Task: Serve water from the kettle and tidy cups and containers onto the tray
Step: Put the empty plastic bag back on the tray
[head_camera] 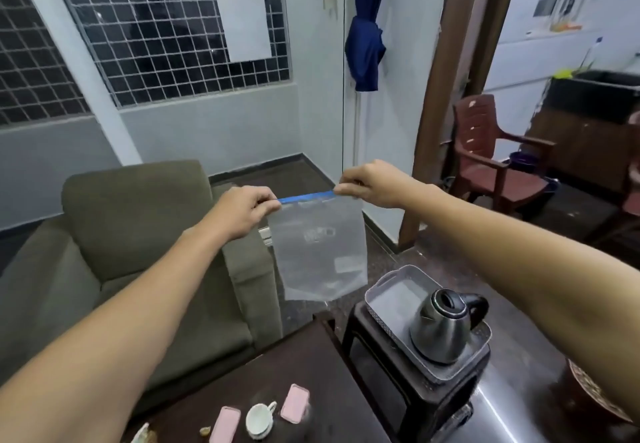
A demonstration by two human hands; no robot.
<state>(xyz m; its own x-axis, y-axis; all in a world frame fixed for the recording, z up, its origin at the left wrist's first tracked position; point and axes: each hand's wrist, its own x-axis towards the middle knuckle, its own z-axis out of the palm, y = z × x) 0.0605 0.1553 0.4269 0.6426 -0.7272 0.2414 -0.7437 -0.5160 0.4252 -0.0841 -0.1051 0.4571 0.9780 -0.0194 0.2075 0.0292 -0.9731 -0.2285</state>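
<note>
I hold a clear zip bag [320,252] up in the air by its blue top strip. My left hand [244,212] pinches the strip's left end and my right hand [370,183] pinches its right end. The bag hangs flat and looks empty. Below and to the right, a steel kettle [445,328] with a black handle stands on a grey tray [391,299], which rests on a dark stool. On the dark table [311,366] at the bottom edge sit a white cup [259,420] and two pink containers [294,403], [225,423].
An olive armchair [138,235] stands left of the table. A dark stool [408,383] carries the tray. A red plastic chair [491,155] sits beyond a wooden door frame at right. A woven item [595,394] lies at the far right edge.
</note>
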